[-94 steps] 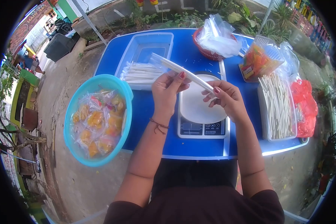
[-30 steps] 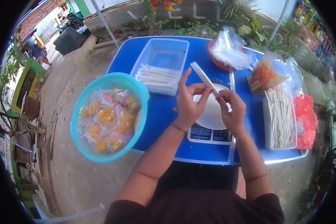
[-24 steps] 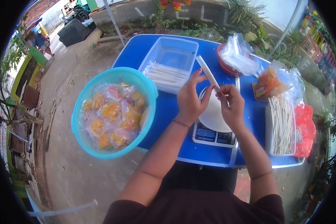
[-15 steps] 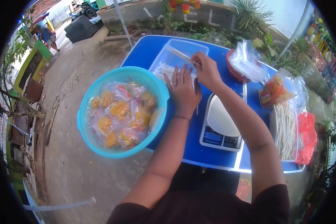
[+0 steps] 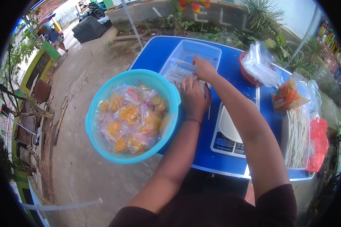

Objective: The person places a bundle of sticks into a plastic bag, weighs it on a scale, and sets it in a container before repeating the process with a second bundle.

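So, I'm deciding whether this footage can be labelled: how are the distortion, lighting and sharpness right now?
Head view: strong fisheye curvature, black corners, blue table bowed at its edges; head view: daylight, washed out at upper left, pale glare on the clear bags; head view: right hand and left hand readable, slightly soft, while pale packets blend into the translucent tray.

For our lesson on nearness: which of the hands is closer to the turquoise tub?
Left. The left hand is close beside the turquoise tub; the right hand is farther away, over the clear container.

Parked motorbike [image 5: 96, 11], white-lettered grey wall [image 5: 213, 18], spiky plant [image 5: 263, 13]
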`<state>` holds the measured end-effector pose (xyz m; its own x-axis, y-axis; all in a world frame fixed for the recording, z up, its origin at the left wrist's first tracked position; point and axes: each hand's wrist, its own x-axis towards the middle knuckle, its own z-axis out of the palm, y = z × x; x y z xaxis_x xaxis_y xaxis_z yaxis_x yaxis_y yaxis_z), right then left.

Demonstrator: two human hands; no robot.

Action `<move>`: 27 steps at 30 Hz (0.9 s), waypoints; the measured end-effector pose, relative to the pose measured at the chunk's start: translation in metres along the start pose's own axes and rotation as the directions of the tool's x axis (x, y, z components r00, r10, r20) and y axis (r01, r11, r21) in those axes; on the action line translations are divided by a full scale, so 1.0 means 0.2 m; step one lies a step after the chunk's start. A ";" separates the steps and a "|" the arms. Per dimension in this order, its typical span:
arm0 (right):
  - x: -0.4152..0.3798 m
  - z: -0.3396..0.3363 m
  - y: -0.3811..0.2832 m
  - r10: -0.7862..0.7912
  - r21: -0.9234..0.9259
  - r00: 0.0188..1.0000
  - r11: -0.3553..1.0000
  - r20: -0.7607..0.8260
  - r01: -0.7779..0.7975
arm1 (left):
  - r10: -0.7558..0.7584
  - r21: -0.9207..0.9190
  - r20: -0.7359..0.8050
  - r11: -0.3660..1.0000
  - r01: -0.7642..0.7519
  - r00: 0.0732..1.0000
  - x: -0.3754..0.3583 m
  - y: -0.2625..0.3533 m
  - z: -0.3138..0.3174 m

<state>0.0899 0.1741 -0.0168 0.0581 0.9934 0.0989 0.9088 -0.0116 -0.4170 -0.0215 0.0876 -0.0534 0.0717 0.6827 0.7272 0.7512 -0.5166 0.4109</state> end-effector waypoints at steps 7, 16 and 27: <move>0.04 0.02 0.00 0.023 -0.047 0.994 0.999 0.111 -0.018 | 0.023 0.033 0.013 0.999 -0.024 1.000 0.00 -0.01 0.00; -0.02 0.00 -0.05 -0.009 -0.276 0.999 0.961 0.044 0.021 | 0.020 0.023 0.016 1.000 -0.020 1.000 0.00 -0.01 0.00; -0.01 0.00 -0.02 -0.044 -0.108 0.998 0.993 0.051 0.050 | 0.012 0.009 0.032 1.000 -0.012 0.999 0.00 0.00 -0.02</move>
<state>0.0866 0.1722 -0.0148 -0.0035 0.9975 0.0712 0.9500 0.0255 -0.3112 -0.0230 0.0853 -0.0516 0.1014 0.6924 0.7144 0.7564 -0.5200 0.3967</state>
